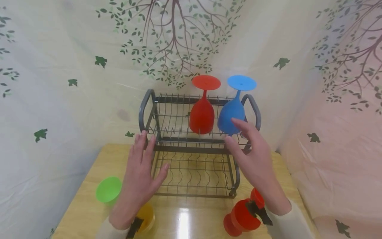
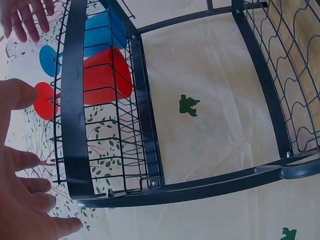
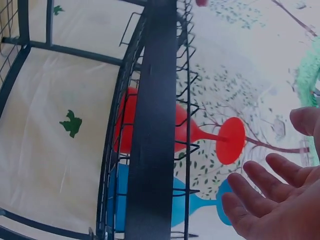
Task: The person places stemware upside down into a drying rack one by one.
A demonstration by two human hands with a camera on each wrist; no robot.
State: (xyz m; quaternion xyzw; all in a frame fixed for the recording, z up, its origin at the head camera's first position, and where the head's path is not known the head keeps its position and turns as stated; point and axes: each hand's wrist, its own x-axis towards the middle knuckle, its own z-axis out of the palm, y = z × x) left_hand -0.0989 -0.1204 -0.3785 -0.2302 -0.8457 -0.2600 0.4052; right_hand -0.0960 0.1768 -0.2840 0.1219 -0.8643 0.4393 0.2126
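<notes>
A red goblet and a blue goblet stand upside down, feet up, on the upper tier of a dark two-tier dish rack. My right hand hovers in front of the blue goblet, thumb and fingers spread apart, holding nothing. In the right wrist view its fingers are loosely extended near the goblet's blue foot. At the rack's left front corner my left hand is held with fingers stretched out and nothing in it. Whether it touches the rack I cannot tell.
On the wooden table, a green bowl sits at left and a yellow-orange cup lies partly behind my left wrist. Red cups stand at front right, partly hidden by my right wrist. A leaf-printed cloth hangs behind.
</notes>
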